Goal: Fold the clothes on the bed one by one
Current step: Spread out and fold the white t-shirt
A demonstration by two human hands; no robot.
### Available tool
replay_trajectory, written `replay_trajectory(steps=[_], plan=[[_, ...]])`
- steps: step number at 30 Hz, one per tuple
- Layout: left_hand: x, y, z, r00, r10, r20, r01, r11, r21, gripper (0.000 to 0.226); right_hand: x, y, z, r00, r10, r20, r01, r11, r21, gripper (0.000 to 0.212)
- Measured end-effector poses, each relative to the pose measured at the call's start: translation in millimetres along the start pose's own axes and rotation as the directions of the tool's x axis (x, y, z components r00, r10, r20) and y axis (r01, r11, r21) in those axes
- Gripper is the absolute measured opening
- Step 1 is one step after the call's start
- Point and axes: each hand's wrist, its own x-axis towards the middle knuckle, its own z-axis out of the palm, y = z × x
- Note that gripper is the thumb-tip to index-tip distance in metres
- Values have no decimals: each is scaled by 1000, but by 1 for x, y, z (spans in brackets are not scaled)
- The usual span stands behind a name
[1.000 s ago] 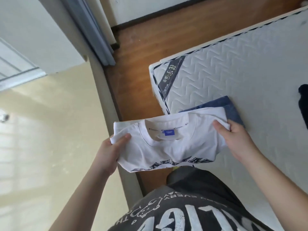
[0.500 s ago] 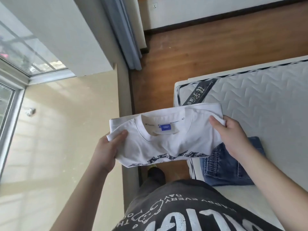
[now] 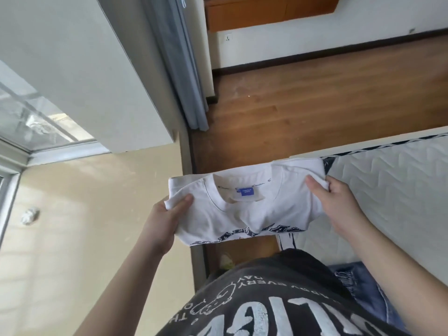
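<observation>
White T-shirt [image 3: 244, 202]: folded, held in the air beside the mattress [image 3: 388, 190]
Left hand [image 3: 162, 224]: I pinch its left edge
Right hand [image 3: 339, 204]: I pinch its right edge

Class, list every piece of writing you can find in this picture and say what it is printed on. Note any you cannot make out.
"EVERY DAY", seen upside down: on the dark grey shirt the person wears; its large white letters are cut off, unreadable.
Navy arched lettering on the white T-shirt: folded under, unreadable.
Blue neck label: print too small.
Dark tag at the mattress corner: mostly hidden, unreadable.
</observation>
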Motion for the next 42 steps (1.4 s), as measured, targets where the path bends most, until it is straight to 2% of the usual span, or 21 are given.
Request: replay_trajectory(steps=[4,8,11,19,26,28,31,36,42], plan=[[51,38,-7,999,41,-4,-41,999,24,27,36,-21,17,999,-2,-43,3,1000,17,41],[106,68,1,999,22,45,-22,1000,10,28,83,-37,22,995,-2,-95,1,1000,-4,44],[152,87,16,997,3,82,-4,1000,10,26,122,-43,21,991,5,-131,-7,1000,-12,55],[275,152,74,977,-7,213,-15,995,98,23,224,-57,6,968,106,-228,-100,994,38,31],[364,216,139,951,-3,308,-24,996,83,17,294,-91,-28,942,119,-313,-103,993,66,30],[389,229,156,939,-18,343,-18,995,100,23,306,-97,-32,929,118,-350,-94,992,87,29],[433,248,185,910,-63,411,0,988,152,40,325,-104,-39,889,158,-430,-92,981,170,21],[507,278,245,853,-134,504,12,971,238,54,356,-110,-51,786,222,-577,-100,967,235,12],[589,310,322,727,-213,652,-17,945,327,14,401,-121,-46,619,301,-726,-111,948,298,17]])
